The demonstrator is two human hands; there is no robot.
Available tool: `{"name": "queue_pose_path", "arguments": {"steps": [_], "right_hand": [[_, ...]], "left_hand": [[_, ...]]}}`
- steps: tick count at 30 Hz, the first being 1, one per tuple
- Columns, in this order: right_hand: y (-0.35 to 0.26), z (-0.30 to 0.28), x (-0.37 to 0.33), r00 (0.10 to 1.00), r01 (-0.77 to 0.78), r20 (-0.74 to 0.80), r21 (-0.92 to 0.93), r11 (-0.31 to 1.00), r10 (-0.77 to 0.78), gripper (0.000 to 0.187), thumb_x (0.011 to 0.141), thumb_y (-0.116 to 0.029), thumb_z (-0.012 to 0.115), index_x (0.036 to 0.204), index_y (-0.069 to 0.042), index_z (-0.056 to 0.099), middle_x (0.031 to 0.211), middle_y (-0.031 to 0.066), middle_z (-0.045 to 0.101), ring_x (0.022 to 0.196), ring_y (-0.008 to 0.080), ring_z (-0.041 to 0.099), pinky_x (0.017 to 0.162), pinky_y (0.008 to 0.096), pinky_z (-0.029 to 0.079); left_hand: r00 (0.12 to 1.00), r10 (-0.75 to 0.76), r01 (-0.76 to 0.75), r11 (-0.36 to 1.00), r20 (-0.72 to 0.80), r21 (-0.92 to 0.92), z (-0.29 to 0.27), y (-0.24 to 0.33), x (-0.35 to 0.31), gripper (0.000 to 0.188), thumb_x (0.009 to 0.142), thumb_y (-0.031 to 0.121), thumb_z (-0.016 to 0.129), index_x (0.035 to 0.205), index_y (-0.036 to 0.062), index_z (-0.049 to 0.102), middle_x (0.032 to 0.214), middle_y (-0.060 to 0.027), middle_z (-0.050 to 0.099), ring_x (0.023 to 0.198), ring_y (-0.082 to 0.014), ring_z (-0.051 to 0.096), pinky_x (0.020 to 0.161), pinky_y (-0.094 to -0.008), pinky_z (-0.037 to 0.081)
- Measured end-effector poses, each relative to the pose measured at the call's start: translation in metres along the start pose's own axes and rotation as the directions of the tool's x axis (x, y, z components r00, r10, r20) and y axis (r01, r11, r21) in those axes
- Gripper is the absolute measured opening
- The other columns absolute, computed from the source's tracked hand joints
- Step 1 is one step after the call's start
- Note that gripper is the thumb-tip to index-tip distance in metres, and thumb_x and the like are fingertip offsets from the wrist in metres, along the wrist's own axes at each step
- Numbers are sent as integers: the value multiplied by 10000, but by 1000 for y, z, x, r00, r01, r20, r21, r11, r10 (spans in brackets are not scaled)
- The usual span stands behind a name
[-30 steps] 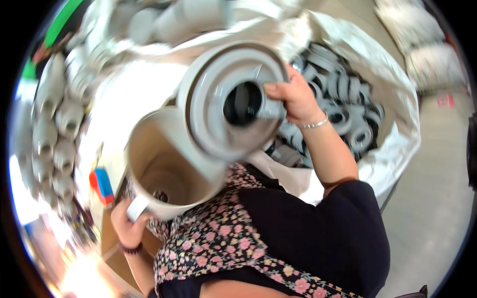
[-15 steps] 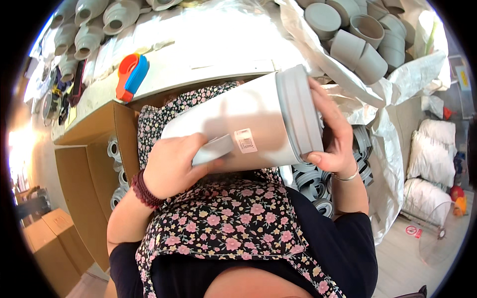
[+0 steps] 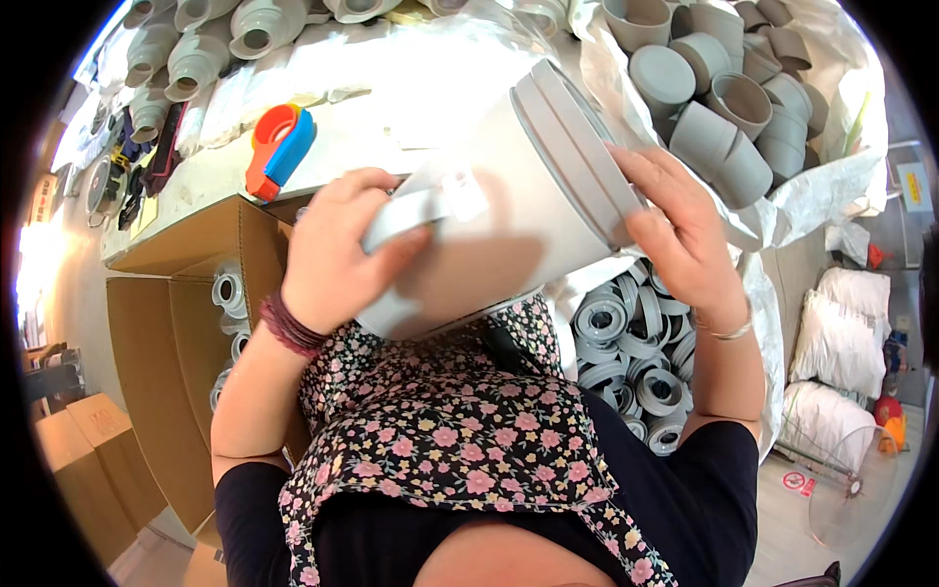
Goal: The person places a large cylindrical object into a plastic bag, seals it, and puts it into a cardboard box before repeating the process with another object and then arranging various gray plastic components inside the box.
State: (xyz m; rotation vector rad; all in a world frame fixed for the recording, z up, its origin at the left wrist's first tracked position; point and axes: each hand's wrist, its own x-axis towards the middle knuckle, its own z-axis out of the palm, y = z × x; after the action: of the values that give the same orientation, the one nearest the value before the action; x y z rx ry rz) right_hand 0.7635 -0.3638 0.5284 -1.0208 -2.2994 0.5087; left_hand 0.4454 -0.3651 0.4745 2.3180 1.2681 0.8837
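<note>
Both my hands hold a large, pale grey plastic pipe fitting above my lap, tilted with its wide ribbed collar up and to the right. My left hand is closed around a light grey curved strip on its left side; whether this strip belongs to the fitting I cannot tell. A small white label, blurred by motion, sits on the fitting near those fingers. My right hand grips the collar's edge, thumb and fingers against its rim. The far side of the fitting is hidden.
Behind, the white worktable bears a red and blue tape dispenser and pale fittings. An open cardboard box stands left. Grey pipe pieces fill a white sack at the back right; grey rings lie below my right hand.
The fitting has tilted more steeply, its collar end moving up and away. My left hand has moved up with it, still gripping the strip. The view has shifted slightly.
</note>
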Motion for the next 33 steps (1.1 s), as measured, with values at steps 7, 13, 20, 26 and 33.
{"name": "queue_pose_path", "arguments": {"steps": [7, 13, 20, 26, 33], "right_hand": [[-10, 3, 57, 1000, -19, -25, 11, 1000, 19, 360, 859, -329, 576, 993, -8, 668, 789, 202, 631, 741, 349, 609, 652, 410, 462], [106, 46, 138, 941, -244, 9, 709, 661, 337, 375, 889, -325, 600, 1013, 22, 671, 897, 96, 683, 815, 161, 597, 749, 308, 462], [274, 124, 168, 578, -748, -371, 117, 654, 727, 438, 814, -341, 678, 1028, 40, 656, 944, 180, 682, 875, 249, 645, 801, 358, 481], [178, 148, 108, 707, -533, -153, 527, 662, 691, 397, 897, -375, 602, 779, 1, 646, 718, 116, 661, 631, 213, 595, 651, 357, 476], [12, 69, 131, 986, 66, -78, 994, 91, 146, 209, 937, -179, 531, 871, 6, 604, 877, 116, 645, 795, 174, 601, 707, 310, 481]], "left_hand": [[996, 67, -72, 993, -57, -90, -12, -21, -8, 240, 734, 193, 728, 859, 4, 648, 1037, -202, 651, 919, -327, 651, 787, -345, 534], [930, -367, 356, 914, -28, -194, 16, -37, -30, 300, 829, 188, 640, 1048, -15, 606, 858, -141, 638, 757, -286, 632, 686, -345, 502], [769, -639, 546, 648, 12, -531, 4, -56, -68, 522, 904, 371, 612, 1188, -60, 530, 894, -42, 614, 667, -94, 584, 605, -226, 486], [947, -297, 284, 952, -123, -112, -42, -70, -27, 410, 786, 244, 713, 1076, -11, 574, 1011, -134, 608, 960, -257, 587, 843, -356, 471], [953, 301, -297, 947, -18, 122, -66, 19, 127, 446, 703, 388, 764, 970, 66, 612, 716, -67, 584, 659, -277, 555, 650, -374, 440]]}}
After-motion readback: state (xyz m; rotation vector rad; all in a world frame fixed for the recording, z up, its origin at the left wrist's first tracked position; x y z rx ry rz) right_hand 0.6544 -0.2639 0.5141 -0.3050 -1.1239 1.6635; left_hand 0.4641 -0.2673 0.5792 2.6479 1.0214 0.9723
